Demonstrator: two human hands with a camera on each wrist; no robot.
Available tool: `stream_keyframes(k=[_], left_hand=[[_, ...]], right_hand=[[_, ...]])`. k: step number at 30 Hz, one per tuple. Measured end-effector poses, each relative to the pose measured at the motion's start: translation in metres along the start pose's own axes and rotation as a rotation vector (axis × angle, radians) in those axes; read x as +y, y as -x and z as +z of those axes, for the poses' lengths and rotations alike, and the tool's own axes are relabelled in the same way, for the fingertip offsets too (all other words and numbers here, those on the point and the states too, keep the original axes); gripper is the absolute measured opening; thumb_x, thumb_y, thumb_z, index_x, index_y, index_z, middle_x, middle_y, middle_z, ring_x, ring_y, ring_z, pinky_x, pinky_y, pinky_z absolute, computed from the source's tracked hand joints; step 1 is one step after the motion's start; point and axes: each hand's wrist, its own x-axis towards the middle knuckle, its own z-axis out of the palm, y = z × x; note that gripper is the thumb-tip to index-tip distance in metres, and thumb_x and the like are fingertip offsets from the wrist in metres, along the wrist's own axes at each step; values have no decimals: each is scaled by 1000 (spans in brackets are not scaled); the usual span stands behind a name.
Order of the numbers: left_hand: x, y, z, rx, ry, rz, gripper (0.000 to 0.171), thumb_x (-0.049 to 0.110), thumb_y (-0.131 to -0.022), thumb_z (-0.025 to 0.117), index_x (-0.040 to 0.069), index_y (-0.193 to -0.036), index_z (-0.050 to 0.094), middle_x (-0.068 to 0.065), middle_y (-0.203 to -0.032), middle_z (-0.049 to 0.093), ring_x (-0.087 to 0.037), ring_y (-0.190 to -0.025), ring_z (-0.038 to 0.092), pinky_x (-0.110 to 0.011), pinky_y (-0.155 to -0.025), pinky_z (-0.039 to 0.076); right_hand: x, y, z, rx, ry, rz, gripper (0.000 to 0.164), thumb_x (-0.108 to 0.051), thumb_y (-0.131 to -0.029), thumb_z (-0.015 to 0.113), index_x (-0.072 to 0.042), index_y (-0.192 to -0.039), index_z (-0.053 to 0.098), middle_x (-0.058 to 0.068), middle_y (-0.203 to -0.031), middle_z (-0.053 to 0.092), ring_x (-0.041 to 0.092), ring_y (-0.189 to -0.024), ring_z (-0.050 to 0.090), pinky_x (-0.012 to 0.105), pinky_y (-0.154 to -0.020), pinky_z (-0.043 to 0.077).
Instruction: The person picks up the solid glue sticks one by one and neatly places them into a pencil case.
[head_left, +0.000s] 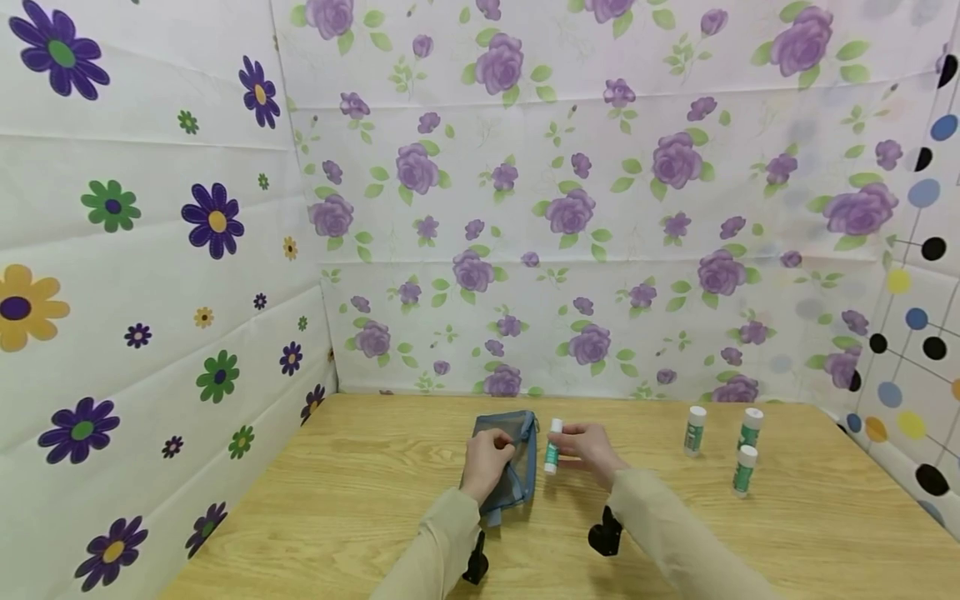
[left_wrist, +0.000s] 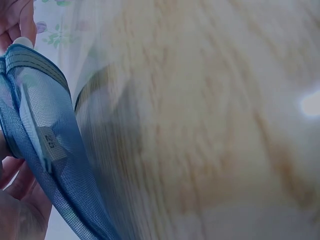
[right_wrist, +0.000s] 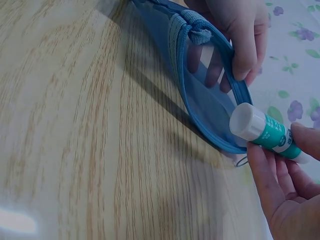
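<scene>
A blue mesh zipper pouch lies over the table, its mouth spread wide in the right wrist view. My left hand grips one side of that mouth, thumb outside and fingers showing through the mesh. Between the thumb and fingers of my right hand is a white-capped glue stick with a green label. Its white cap points at the pouch opening and overlaps the zipper rim in the right wrist view. A small white tag shows through the mesh in the left wrist view.
Toward the right of the wooden table stand three more glue sticks: one at the left, another at the back and a nearer glue stick. Floral cloth walls the back and sides. Black mounts sit at both wrists.
</scene>
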Motion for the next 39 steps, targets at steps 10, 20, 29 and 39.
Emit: stream_keyframes(k=[10,20,29,39], left_hand=[[-3,0,0,2,-8,0,7,0,-82,62,0,-86,67,0,-74,58,-14,-64,54,-29,-55,44],[-3,0,0,-14,-14,-15,7,2,-83,62,1,-87,68,1,-74,58,-12,-64,53,-28,-55,44],[0,0,0,-11,-17,-19,6,2,-83,62,3,-85,68,2,-73,57,-11,-62,52,-27,-54,44],[1,-2,0,0,-36,-7,6,1,-81,62,1,-84,68,2,-71,57,-12,-62,52,-28,-54,43]], right_hand=[[1,1,10,-7,-25,11,42,-5,-86,61,16,-118,44,25,-103,54,39,-94,55,46,-77,45],[0,3,20,32,-27,25,43,-2,-85,61,19,-118,43,27,-102,55,40,-93,55,43,-75,47],[2,-1,25,43,-9,72,39,-1,-84,62,17,-115,46,24,-97,57,37,-89,58,46,-77,45],[2,-2,29,77,29,113,35,0,-82,64,16,-111,52,21,-89,60,33,-84,59,43,-75,47]])
